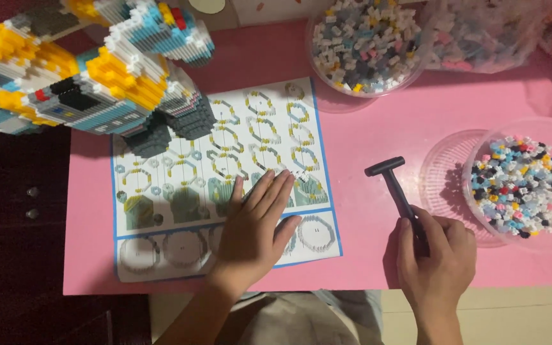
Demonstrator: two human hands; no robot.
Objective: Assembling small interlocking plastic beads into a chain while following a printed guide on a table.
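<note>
Left hand (253, 227) lies flat, fingers together and extended, palm down on the instruction sheet (225, 179) on the pink table (365, 128). Right hand (436, 259) is closed around the handle of a small black hammer (394, 182), head raised off the table, pointing away from the person. A clear bowl of mixed small bricks (522, 185) sits just right of the hammer. Brick model (91, 70) stands at the sheet's far left corner.

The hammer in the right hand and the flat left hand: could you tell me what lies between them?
In the head view, between the hammer and left hand lie the instruction sheet's right edge and bare pink table.
</note>
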